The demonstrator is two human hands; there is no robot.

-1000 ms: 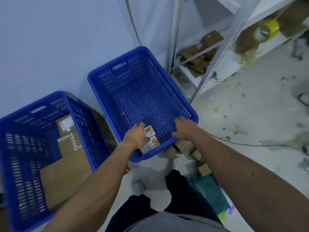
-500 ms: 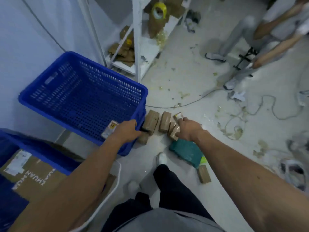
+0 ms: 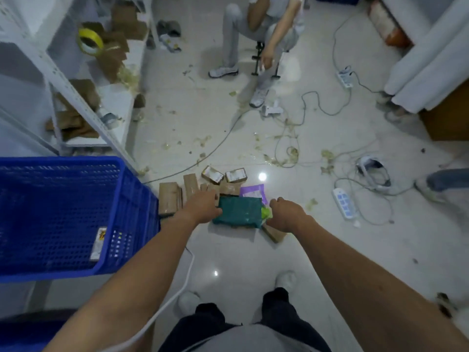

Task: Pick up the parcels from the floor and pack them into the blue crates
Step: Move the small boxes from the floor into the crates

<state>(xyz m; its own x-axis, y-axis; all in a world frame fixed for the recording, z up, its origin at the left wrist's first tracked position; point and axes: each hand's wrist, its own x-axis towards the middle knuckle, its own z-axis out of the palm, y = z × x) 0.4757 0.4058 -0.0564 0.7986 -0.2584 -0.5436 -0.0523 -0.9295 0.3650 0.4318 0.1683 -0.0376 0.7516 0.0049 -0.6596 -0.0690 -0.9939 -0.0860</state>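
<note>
A teal parcel [image 3: 239, 212] with a bright green end lies among the parcels on the floor ahead of my feet, a shadow under it. My left hand [image 3: 203, 204] grips its left edge and my right hand [image 3: 286, 214] closes on its green right end. Around it lie several brown parcels [image 3: 168, 198], two labelled small boxes [image 3: 212, 174], a purple parcel [image 3: 252, 193] and a brown one [image 3: 272, 232] under my right hand. The blue crate [image 3: 63, 161] stands to the left with a small printed box [image 3: 99, 243] inside.
A metal shelf rack [image 3: 76, 92] with cardboard and a yellow tape roll [image 3: 90, 41] rises behind the crate. A seated person [image 3: 261, 34] is ahead. Cables, power strips [image 3: 345, 207] and a headset [image 3: 373, 171] litter the floor to the right. Another person's foot [image 3: 436, 184] is at the right edge.
My view has swung right, from the crates to the floor pile. My left hand left the crate and my right hand left the brown parcels; both now close on the teal parcel.
</note>
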